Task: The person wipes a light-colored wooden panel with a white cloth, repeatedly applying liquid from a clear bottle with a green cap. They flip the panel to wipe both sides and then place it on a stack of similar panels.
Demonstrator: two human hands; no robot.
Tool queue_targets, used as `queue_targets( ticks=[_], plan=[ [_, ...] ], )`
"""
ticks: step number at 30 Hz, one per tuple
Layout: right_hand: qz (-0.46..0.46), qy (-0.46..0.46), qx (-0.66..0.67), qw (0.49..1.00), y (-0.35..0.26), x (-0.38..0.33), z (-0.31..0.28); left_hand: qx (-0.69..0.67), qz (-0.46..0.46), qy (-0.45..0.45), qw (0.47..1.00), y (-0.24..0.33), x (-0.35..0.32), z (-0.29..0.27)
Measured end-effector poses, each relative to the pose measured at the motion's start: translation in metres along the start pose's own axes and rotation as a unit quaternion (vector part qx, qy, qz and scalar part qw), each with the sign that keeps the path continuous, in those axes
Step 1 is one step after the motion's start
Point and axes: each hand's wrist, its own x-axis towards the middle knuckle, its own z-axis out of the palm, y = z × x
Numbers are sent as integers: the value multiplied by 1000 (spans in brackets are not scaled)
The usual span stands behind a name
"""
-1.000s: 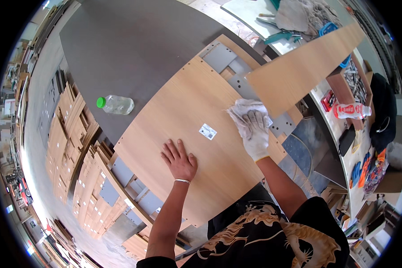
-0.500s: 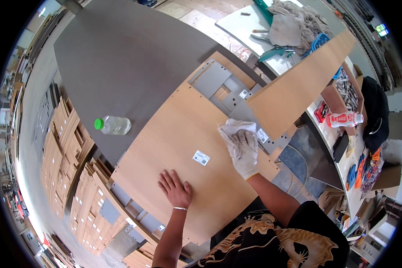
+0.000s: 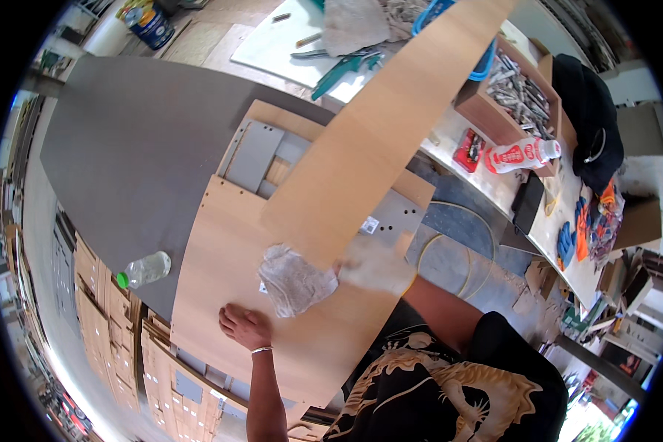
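A large light-brown wood panel (image 3: 221,214) lies before me, with my left hand (image 3: 244,326) resting on it, fingers loosely bent and holding nothing. My right hand (image 3: 376,267), in a whitish work glove, is smeared by motion at the near end of a long narrow board (image 3: 390,110). Whether its fingers grip that board is not clear. A crumpled pale rag (image 3: 296,281) lies on the panel between my hands, over most of a white label. The board slants across the panel toward the far right. Grey metal-looking plates (image 3: 254,155) show beyond the panel's far edge.
A clear bottle with a green cap (image 3: 144,269) lies on the dark grey tabletop (image 3: 147,132). On the white bench at right are a box of small metal parts (image 3: 519,92), a white-and-red bottle (image 3: 523,155) and gloves (image 3: 573,236). Stacked panels (image 3: 103,317) stand lower left.
My right hand has let go of the rag and moved to the narrow board. The board's near end has shifted left over the panel. My left fingers have bent; the whole view has turned.
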Motion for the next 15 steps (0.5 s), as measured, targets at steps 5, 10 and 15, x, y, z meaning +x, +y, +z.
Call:
queue_targets(
  ticks=[5, 10, 15],
  plan=[
    [108, 443, -106, 884, 81, -3, -127, 7, -39, 81, 996, 20, 6, 25],
    [150, 445, -149, 870, 99, 29, -191, 12, -60, 55, 997, 25, 9, 20],
    [211, 447, -256, 831, 112, 60, -219, 37, -66, 47, 996, 20, 10, 20]
  ],
)
